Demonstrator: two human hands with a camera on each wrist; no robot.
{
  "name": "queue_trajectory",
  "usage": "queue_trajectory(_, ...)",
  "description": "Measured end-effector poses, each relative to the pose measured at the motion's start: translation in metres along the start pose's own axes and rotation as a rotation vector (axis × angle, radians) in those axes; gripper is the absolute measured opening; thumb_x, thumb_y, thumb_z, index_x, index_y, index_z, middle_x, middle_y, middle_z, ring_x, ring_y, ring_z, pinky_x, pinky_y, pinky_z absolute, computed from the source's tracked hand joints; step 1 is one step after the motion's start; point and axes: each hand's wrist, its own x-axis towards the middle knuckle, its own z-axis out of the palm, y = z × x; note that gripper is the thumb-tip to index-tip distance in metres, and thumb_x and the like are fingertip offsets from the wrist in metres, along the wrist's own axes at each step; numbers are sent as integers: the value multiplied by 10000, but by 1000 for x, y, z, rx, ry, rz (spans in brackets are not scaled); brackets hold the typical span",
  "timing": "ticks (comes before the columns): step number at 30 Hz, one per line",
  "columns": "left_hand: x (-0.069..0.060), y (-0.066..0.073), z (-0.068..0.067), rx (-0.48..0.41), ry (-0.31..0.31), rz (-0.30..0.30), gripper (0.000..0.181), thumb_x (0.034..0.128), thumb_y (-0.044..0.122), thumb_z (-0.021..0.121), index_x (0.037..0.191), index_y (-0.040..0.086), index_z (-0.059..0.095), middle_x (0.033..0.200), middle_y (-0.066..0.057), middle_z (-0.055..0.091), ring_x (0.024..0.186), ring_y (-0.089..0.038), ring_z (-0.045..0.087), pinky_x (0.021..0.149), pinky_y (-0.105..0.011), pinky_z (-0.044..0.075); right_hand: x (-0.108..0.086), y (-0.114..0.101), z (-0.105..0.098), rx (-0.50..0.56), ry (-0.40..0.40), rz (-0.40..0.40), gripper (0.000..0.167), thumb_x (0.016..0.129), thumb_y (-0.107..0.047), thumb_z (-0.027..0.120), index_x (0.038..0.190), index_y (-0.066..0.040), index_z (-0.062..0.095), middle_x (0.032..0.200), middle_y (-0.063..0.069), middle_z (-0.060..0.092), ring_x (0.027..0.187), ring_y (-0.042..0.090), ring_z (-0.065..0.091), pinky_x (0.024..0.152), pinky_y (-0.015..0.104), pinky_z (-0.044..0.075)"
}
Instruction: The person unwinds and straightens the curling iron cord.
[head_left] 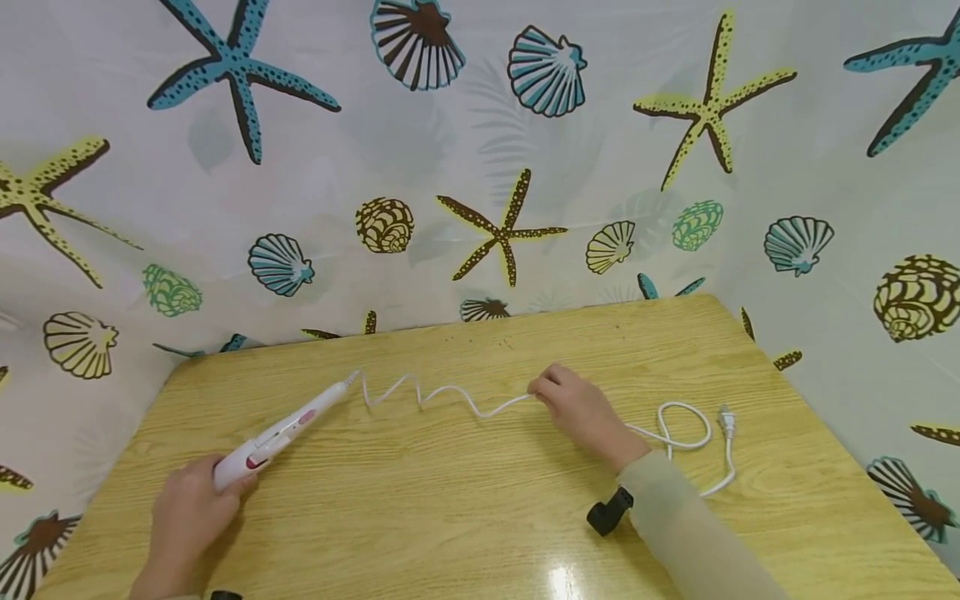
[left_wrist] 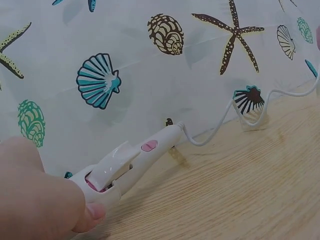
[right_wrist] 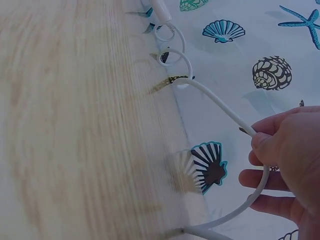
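Observation:
A white curling iron (head_left: 318, 406) with a pink switch is tilted across the left side of the table. My left hand (head_left: 187, 508) grips it at the end away from the cord, covering that end. In the left wrist view the thumb lies along the iron (left_wrist: 157, 145) near its lever. From the other end runs a white power cord (head_left: 447, 388), wavy and partly coiled. My right hand (head_left: 585, 417) pinches this cord between thumb and forefinger; in the right wrist view the cord (right_wrist: 225, 109) also passes behind the other fingers. Past that wrist lie a cord loop and the plug (head_left: 727, 421).
The wooden table (head_left: 450, 517) ends at the back and right against a hanging sheet (head_left: 435, 150) printed with starfish and shells. A black strap (head_left: 611, 511) sits at my right wrist.

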Motion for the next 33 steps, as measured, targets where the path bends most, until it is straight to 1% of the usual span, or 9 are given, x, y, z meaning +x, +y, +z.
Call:
queue_trajectory(2, 0, 0, 1, -3, -3, 2, 442, 733, 224, 763, 996, -96, 607, 882, -289, 612, 718, -400, 562, 566, -507, 395, 0, -1, 1, 5, -3, -11, 139, 859, -8, 638, 965, -97, 650, 898, 31, 556, 717, 130, 543, 569, 239, 461)
queue_trajectory(4, -1, 0, 1, -6, -13, -9, 441, 734, 223, 761, 995, -98, 608, 886, -289, 614, 721, -396, 566, 571, -509, 402, 0, -3, 1, 6, -7, -22, 150, 855, -1, 640, 968, -99, 656, 896, 31, 558, 724, 131, 545, 577, 244, 467)
queue_trajectory(8, -2, 1, 0, -5, -69, -53, 482, 758, 258, 745, 1032, -107, 589, 933, -305, 604, 759, -411, 568, 592, -516, 409, 0, -5, 2, 5, -20, -41, 166, 847, 12, 645, 972, -95, 665, 892, 21, 569, 755, 133, 554, 589, 248, 472)
queue_trajectory(11, -1, 1, 0, -5, -108, -76, 508, 780, 287, 729, 1062, -107, 574, 969, -314, 594, 786, -419, 566, 593, -519, 410, 0, -6, 3, 7, -30, -38, 174, 844, 14, 647, 976, -97, 672, 896, 11, 580, 778, 133, 565, 603, 248, 479)
queue_trajectory(16, 1, 0, 1, 5, -121, -73, 525, 781, 302, 731, 1075, -102, 571, 973, -310, 595, 781, -404, 570, 581, -511, 415, 0, -8, 4, 7, -44, -33, 171, 850, -2, 647, 985, -103, 673, 900, 2, 590, 796, 131, 581, 642, 256, 493)
queue_trajectory(21, 3, 0, 0, 16, -160, -88, 593, 777, 366, 730, 1099, -101, 559, 995, -314, 589, 787, -388, 572, 585, -495, 423, 1, -7, 4, 9, -48, -36, 152, 855, -21, 648, 986, -92, 677, 890, 6, 590, 787, 134, 580, 656, 260, 494)
queue_trajectory(25, 4, 1, -2, 10, -191, -100, 637, 754, 402, 743, 1112, -90, 553, 1012, -314, 584, 813, -391, 572, 601, -491, 427, 0, -7, 4, 17, -47, -44, 147, 846, -30, 663, 982, -86, 677, 890, 9, 599, 785, 141, 586, 660, 267, 497)
queue_trajectory(29, 5, 2, -4, 5, -221, -100, 681, 738, 408, 758, 1121, -106, 528, 1024, -331, 567, 837, -419, 560, 639, -515, 424, 0, -7, 4, 23, -55, -45, 145, 841, -43, 674, 980, -82, 676, 894, 10, 604, 787, 143, 589, 662, 267, 500)
queue_trajectory(33, 4, 3, -5, 16, -199, -65, 669, 711, 362, 788, 1103, -113, 528, 1009, -337, 570, 833, -447, 558, 644, -533, 425, -1, -8, 2, 33, -61, -37, 140, 848, -55, 668, 985, -83, 674, 906, 12, 609, 797, 143, 592, 671, 266, 500)
